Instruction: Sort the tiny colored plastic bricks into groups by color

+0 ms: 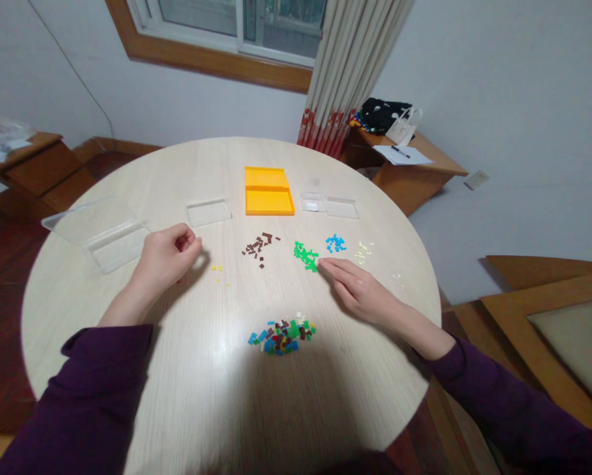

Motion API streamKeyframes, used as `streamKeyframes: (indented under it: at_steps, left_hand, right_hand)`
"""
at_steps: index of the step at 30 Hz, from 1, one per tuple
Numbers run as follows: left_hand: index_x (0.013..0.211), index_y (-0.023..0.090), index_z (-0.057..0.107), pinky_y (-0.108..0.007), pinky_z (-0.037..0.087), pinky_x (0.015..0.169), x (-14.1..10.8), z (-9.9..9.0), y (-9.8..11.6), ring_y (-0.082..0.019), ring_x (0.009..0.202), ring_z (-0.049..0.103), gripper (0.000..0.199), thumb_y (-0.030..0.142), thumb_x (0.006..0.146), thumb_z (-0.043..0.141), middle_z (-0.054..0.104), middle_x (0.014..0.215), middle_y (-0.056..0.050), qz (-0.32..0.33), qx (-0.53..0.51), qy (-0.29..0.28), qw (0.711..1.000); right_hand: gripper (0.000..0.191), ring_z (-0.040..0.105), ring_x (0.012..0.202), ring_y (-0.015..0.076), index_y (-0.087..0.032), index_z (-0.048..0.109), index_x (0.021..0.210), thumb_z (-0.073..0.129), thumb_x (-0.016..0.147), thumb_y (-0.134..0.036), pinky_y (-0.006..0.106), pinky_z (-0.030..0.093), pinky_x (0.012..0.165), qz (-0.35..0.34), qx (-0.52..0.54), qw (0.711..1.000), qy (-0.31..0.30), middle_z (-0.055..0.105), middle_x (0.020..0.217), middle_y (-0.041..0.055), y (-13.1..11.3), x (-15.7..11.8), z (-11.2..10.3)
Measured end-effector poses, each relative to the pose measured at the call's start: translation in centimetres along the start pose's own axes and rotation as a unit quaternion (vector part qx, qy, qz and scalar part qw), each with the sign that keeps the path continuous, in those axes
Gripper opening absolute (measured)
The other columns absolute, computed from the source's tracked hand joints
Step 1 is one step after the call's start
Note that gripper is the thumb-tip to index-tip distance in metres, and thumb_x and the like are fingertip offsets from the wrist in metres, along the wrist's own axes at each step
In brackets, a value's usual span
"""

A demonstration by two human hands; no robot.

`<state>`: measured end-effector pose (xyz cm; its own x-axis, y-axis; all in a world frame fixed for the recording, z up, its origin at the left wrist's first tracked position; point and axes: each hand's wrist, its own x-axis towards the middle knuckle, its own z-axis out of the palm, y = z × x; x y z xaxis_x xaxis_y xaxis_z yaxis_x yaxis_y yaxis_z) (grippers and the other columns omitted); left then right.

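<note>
My left hand (170,254) is closed in a pinch above the table's left side, near a few yellow pieces (219,268); what its fingers hold, if anything, is too small to tell. A bit of red shows on the table just below it. My right hand (353,285) has its fingers pressed together, the tips at the right edge of the green pieces (304,256); any piece between them cannot be made out. Brown pieces (256,247) lie left of the green ones, blue pieces (335,243) and cream pieces (362,252) to the right. A mixed-colour pile (283,336) sits nearer me.
An open orange case (269,201) stands at the back of the round table (192,396). Clear boxes lie at the far left (120,249), left of the case (209,212) and right of it (342,207). Tiny white pieces (397,276) are near the right edge.
</note>
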<state>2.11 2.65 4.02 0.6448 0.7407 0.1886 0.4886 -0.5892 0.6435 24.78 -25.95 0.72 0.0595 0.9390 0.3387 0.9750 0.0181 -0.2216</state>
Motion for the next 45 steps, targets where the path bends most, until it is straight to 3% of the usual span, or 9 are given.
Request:
streamKeyframes:
  at_steps: [6,11,16,22,28,33,39,45]
  left_hand:
    - [0.061,0.020,0.047,-0.028,0.031,0.060,0.0,0.1,0.0,-0.011,0.055,0.040,0.017,0.029,0.075,0.050,0.047,0.056,0.003,0.006,-0.003,-0.007,1.000]
    - [0.060,0.022,0.047,-0.030,0.031,0.059,0.1,0.3,-0.3,-0.013,0.054,0.041,0.017,0.031,0.073,0.052,0.047,0.055,0.003,0.001,-0.008,-0.002,1.000]
    - [0.060,0.022,0.046,-0.029,0.031,0.058,0.1,0.2,-0.2,-0.013,0.054,0.040,0.017,0.032,0.072,0.052,0.046,0.054,0.003,-0.007,-0.006,0.001,1.000]
    - [0.060,0.022,0.046,-0.028,0.030,0.058,0.0,0.1,0.0,-0.012,0.054,0.040,0.017,0.030,0.073,0.053,0.046,0.053,0.004,-0.009,-0.004,0.004,1.000]
    - [0.062,0.020,0.048,-0.027,0.030,0.059,0.0,0.0,-0.2,-0.011,0.054,0.040,0.016,0.029,0.075,0.051,0.046,0.054,0.004,0.003,-0.003,0.002,1.000]
    - [0.061,0.020,0.047,-0.027,0.031,0.060,0.0,-0.1,-0.1,-0.013,0.056,0.043,0.018,0.031,0.075,0.050,0.048,0.054,0.003,-0.003,0.003,-0.001,1.000]
    - [0.061,0.021,0.047,-0.027,0.032,0.060,0.0,0.0,-0.2,-0.013,0.056,0.044,0.020,0.035,0.075,0.049,0.048,0.054,0.003,-0.003,0.010,-0.002,1.000]
    - [0.062,0.021,0.047,-0.028,0.033,0.060,-0.1,0.1,-0.2,-0.013,0.055,0.044,0.020,0.038,0.074,0.049,0.047,0.053,0.003,-0.004,0.013,-0.004,1.000]
  right_hand:
    - [0.042,0.060,0.112,0.0230,-0.018,0.058,0.126,0.043,0.089,-0.006,0.044,0.056,0.091,-0.068,0.027,0.997,0.015,0.065,0.118,0.0136,-2.9,-2.6,-0.7]
    - [0.046,0.054,0.121,0.0251,-0.020,0.054,0.128,0.044,0.085,-0.007,0.047,0.053,0.094,-0.101,0.053,0.993,-0.018,0.060,0.127,0.0146,-4.6,-1.9,0.0]
    - [0.042,0.053,0.124,0.0265,-0.017,0.059,0.121,0.045,0.083,-0.007,0.049,0.050,0.096,-0.117,0.042,0.991,-0.040,0.060,0.128,0.0174,-4.7,-0.9,0.5]
    - [0.040,0.054,0.121,0.0273,-0.018,0.061,0.121,0.043,0.086,-0.007,0.053,0.051,0.094,-0.080,0.018,0.997,0.005,0.061,0.126,0.0172,-3.5,-0.9,1.1]
    - [0.039,0.059,0.106,0.0271,-0.017,0.065,0.116,0.042,0.086,-0.005,0.050,0.054,0.087,-0.044,-0.025,0.998,0.023,0.064,0.114,0.0166,-2.4,-1.5,0.5]
    - [0.039,0.060,0.097,0.0265,-0.019,0.069,0.113,0.043,0.087,-0.006,0.047,0.054,0.080,0.024,-0.038,0.998,0.036,0.066,0.103,0.0131,-1.2,-4.0,-0.7]
    - [0.032,0.060,0.088,0.0261,-0.020,0.071,0.101,0.046,0.087,-0.008,0.044,0.050,0.075,0.104,-0.126,0.983,0.083,0.067,0.096,0.0107,2.2,-7.8,-2.3]
    - [0.025,0.063,0.086,0.0262,-0.019,0.071,0.091,0.046,0.088,-0.015,0.042,0.041,0.073,0.167,-0.192,0.964,0.081,0.070,0.092,0.0090,4.8,-9.2,-3.5]
